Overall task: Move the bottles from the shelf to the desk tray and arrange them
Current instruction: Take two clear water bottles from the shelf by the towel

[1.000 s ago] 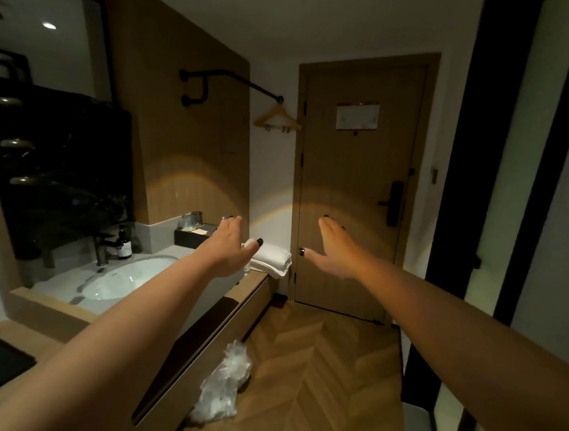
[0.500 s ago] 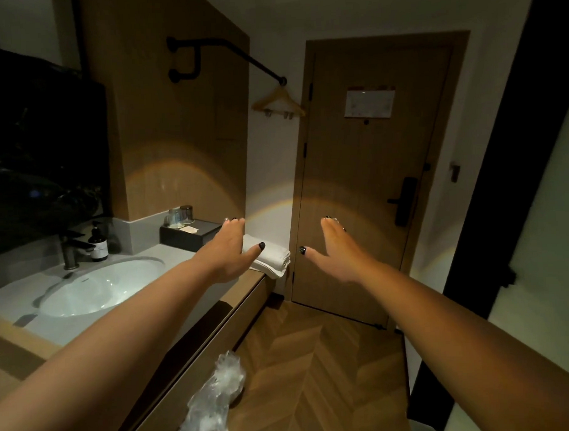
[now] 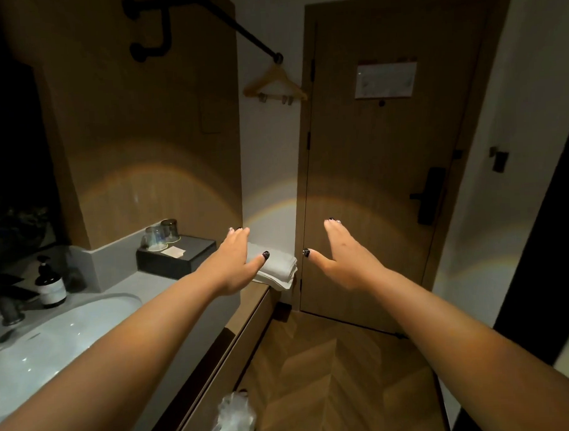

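Observation:
Both my arms stretch straight forward at chest height, palms facing each other. My left hand (image 3: 231,266) is flat with straight fingers, holding nothing, above the right end of the vanity counter (image 3: 162,285). My right hand (image 3: 342,256) is flat too and empty, in front of the wooden door (image 3: 383,185). A dark pump bottle with a white label (image 3: 50,286) stands on the counter at the far left, beside the tap. No shelf and no desk tray show in the head view.
A white basin (image 3: 54,339) is set in the counter. A black box (image 3: 177,257) carries two upturned glasses (image 3: 161,235). Folded white towels (image 3: 277,269) lie at the counter's end. A hanger (image 3: 276,85) hangs on a black rail. A plastic bag (image 3: 235,419) lies below.
The view has turned right and moved closer to the door; the mirror and basin slid left. Both hands keep the same flat, outstretched pose.

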`<state>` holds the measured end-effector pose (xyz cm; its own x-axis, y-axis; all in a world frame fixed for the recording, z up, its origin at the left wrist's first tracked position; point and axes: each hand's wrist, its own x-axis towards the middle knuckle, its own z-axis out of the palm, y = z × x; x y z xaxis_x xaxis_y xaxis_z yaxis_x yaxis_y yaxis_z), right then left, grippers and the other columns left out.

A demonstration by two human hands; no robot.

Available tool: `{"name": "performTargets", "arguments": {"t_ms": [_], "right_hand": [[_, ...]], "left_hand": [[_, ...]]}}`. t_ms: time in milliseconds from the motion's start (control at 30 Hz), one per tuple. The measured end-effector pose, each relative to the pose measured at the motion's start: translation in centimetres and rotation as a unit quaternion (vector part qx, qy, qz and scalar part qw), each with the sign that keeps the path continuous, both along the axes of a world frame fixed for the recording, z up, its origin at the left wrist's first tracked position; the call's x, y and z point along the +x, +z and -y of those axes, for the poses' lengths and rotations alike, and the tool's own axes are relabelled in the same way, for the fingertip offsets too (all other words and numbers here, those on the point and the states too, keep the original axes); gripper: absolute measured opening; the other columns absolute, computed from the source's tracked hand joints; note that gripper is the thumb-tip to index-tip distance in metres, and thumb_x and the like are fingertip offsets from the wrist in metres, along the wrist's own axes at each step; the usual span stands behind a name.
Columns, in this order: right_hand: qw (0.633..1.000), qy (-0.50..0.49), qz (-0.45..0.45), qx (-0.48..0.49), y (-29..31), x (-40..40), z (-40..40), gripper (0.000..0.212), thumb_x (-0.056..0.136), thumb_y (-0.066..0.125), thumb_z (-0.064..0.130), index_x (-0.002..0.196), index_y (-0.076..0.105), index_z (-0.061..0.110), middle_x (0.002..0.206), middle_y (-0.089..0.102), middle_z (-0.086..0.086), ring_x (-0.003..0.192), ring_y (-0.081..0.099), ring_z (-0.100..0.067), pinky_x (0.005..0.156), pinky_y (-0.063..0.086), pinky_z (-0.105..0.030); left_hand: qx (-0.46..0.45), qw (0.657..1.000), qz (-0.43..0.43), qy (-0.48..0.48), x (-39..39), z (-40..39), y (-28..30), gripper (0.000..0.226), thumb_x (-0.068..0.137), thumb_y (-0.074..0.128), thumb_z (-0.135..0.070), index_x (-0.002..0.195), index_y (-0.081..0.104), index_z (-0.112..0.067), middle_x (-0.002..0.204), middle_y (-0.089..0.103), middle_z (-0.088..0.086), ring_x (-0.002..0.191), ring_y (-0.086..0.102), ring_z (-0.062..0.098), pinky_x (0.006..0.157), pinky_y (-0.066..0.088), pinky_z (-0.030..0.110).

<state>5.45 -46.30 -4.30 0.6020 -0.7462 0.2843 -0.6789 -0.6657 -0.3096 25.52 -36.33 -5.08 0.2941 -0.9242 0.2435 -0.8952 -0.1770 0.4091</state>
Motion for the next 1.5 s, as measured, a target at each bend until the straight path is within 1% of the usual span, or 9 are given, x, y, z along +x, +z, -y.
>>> {"name": "performTargets", "arguments": {"t_ms": [200,300,633,900,1000,1133,1233,1333,1500], "right_hand": [[1.0,0.007,-0.003,0.005,-2.2,2.2,8.9,0.081,0.094,0.039,0.056,0.153,0.003,0.014,0.162,0.001,-0.002,0.148,-0.002,-0.015,0.117,0.019,-0.038],[1.0,0.02,-0.01,0.013,-2.9,2.6,13.9,0.081,0.095,0.037,0.056,0.153,0.002,0.013,0.162,-0.001,-0.002,0.148,-0.004,-0.015,0.117,0.017,-0.039],[0.997,0.062,-0.031,0.041,-3.8,4.7,32.1,0.08,0.095,0.037,0.056,0.153,0.001,0.014,0.162,0.002,-0.001,0.148,-0.002,-0.016,0.117,0.02,-0.039],[0.987,0.112,-0.067,0.094,-7.4,10.6,42.7,0.079,0.093,0.036,0.06,0.153,0.004,0.02,0.162,0.004,0.001,0.149,-0.002,-0.02,0.118,0.018,-0.043],[0.983,0.13,-0.073,0.105,-9.0,13.7,46.1,0.075,0.094,0.038,0.058,0.152,0.01,0.019,0.16,0.015,0.0,0.148,0.01,-0.021,0.115,0.024,-0.042],[0.978,0.154,-0.082,0.119,-11.7,19.0,51.4,0.075,0.093,0.038,0.059,0.152,0.012,0.019,0.16,0.017,0.0,0.148,0.007,-0.021,0.116,0.024,-0.043],[0.971,0.158,-0.095,0.152,-13.5,23.9,55.9,0.075,0.093,0.038,0.058,0.152,0.012,0.019,0.16,0.014,0.0,0.149,0.006,-0.02,0.118,0.021,-0.044],[0.966,0.169,-0.093,0.17,-15.0,27.8,59.8,0.074,0.093,0.038,0.057,0.152,0.013,0.021,0.16,0.015,-0.001,0.148,0.01,-0.02,0.118,0.021,-0.043],[0.959,0.181,-0.083,0.203,-17.1,32.7,65.2,0.071,0.095,0.04,0.054,0.152,0.016,0.019,0.16,0.017,-0.001,0.146,0.015,-0.016,0.117,0.018,-0.034]], "left_hand": [[0.011,1.0,-0.011,-0.01,2.3,9.1,-2.1,0.077,0.095,0.044,-0.046,0.152,0.006,-0.01,0.161,0.006,0.009,0.148,-0.002,0.018,0.119,0.014,0.04],[0.023,1.0,-0.019,-0.002,2.8,14.0,-3.2,0.079,0.095,0.044,-0.047,0.152,0.005,-0.011,0.161,0.004,0.01,0.148,0.005,0.02,0.118,0.018,0.047],[0.007,0.995,-0.083,0.049,5.1,31.3,-5.7,0.079,0.092,0.045,-0.053,0.152,0.008,-0.018,0.161,0.008,0.005,0.148,0.001,0.02,0.117,0.016,0.052],[0.059,0.991,-0.094,0.075,10.2,39.8,-9.4,0.081,0.09,0.05,-0.051,0.152,0.01,-0.015,0.161,0.012,0.005,0.148,0.009,0.02,0.116,0.024,0.042],[0.08,0.988,-0.101,0.089,13.3,42.3,-10.7,0.081,0.091,0.052,-0.047,0.152,0.011,-0.015,0.16,0.014,0.007,0.148,0.009,0.019,0.115,0.023,0.039],[0.087,0.983,-0.124,0.105,17.8,46.3,-12.3,0.072,0.093,0.051,-0.041,0.15,0.016,-0.013,0.157,0.022,0.011,0.134,0.037,0.021,0.105,0.035,0.035],[0.104,0.976,-0.15,0.116,22.0,50.2,-14.1,0.079,0.093,0.05,-0.045,0.153,0.007,-0.017,0.161,0.01,0.007,0.146,0.018,0.021,0.112,0.024,0.033],[0.118,0.973,-0.159,0.117,25.5,53.6,-15.4,0.077,0.094,0.051,-0.042,0.153,0.007,-0.02,0.161,0.008,0.005,0.144,0.023,0.023,0.112,0.025,0.034],[0.14,0.963,-0.192,0.131,30.1,58.8,-17.1,0.075,0.095,0.052,-0.034,0.153,0.008,-0.017,0.161,0.01,0.007,0.147,0.014,0.021,0.115,0.018,0.033]]}}
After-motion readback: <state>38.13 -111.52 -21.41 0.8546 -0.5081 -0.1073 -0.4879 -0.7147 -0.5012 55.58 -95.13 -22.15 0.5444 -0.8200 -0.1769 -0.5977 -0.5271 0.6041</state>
